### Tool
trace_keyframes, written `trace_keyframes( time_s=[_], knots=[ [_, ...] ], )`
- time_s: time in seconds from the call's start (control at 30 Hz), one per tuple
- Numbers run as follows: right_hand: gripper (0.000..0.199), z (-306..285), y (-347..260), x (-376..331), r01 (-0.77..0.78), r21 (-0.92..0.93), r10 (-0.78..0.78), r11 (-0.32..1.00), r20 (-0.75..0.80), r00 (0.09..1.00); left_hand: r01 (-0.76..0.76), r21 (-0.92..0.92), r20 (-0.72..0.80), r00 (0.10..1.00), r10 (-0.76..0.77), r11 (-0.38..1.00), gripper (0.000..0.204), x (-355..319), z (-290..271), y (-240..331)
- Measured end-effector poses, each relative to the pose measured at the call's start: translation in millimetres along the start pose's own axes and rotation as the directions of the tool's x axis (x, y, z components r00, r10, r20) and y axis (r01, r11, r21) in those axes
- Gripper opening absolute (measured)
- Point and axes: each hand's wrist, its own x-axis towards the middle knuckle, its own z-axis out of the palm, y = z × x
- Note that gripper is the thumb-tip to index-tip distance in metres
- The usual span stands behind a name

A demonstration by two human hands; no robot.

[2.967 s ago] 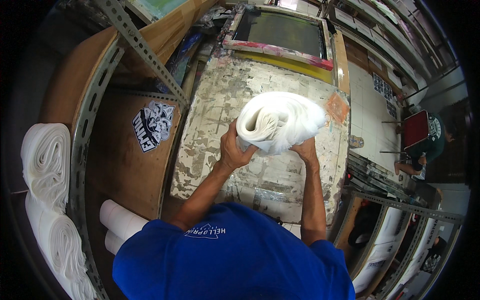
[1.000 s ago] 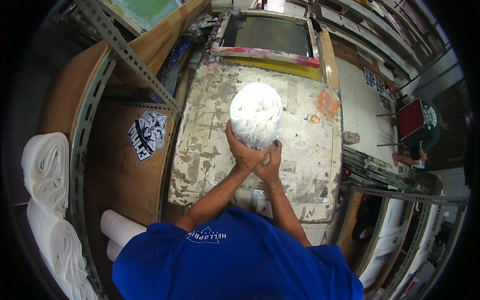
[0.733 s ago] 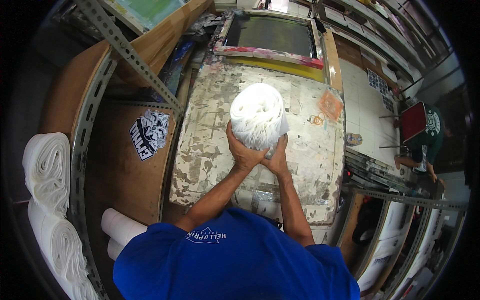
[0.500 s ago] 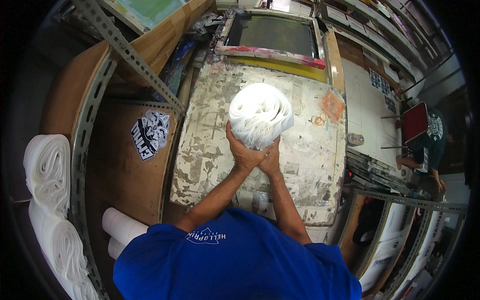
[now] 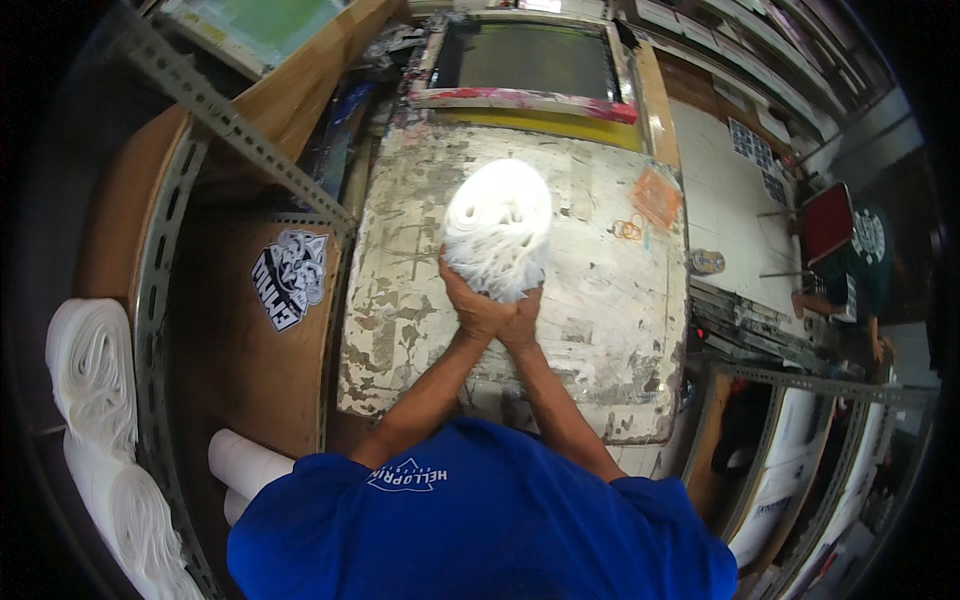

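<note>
Above the worn table, a thick white roll of thin, layered material [image 5: 497, 220] stands on end between my hands. Its spiral top faces up and loose, frayed-looking edges hang down its near side. My left hand [image 5: 468, 300] wraps round the lower left of the roll. On its lower right, my right hand [image 5: 522, 318] is closed against it, with the heels of both hands together. Most of the fingers are hidden behind the roll, and whether its base touches the table I cannot tell.
A paint-stained screen frame [image 5: 530, 98] lies at the table's far end. On the paint-flaked tabletop [image 5: 600, 330] are an orange packet [image 5: 656, 198] and rubber bands [image 5: 628, 230]. Similar white rolls [image 5: 92, 370] stand left, beside a metal rack [image 5: 160, 240]. Another person [image 5: 868, 265] is at far right.
The roll looks narrower between my hands and its top leans away a little more. Roll and hands sit slightly further left in the picture, as the whole view has shifted.
</note>
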Motion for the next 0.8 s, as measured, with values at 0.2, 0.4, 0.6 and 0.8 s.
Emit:
trace_keyframes(
  time_s=[0.2, 0.4, 0.6, 0.8],
  knots=[
    [0.095, 9, -17, -2, 0.126, -0.235, -0.149, 0.964, -0.083, 0.985, -0.134, 0.160, 0.073, 0.990, 0.124, 0.978, 0.122, 12, -12, 11],
    [0.095, 4, -5, -6, 0.150, -0.407, -0.138, 0.901, 0.059, 0.989, -0.188, 0.218, 0.080, 0.981, 0.174, 0.958, 0.112, 10, -10, 9],
    [0.092, -23, -31, 10, 0.216, -0.376, -0.128, 0.901, 0.244, 0.961, -0.182, 0.300, 0.161, 0.977, 0.139, 0.936, 0.113, 0, -22, -22],
    [0.056, -123, -6, 70, 0.051, -0.655, -0.188, 0.754, -0.141, 0.972, -0.215, 0.477, 0.245, 0.964, 0.106, 0.852, 0.123, -15, -28, -42]
  ],
)
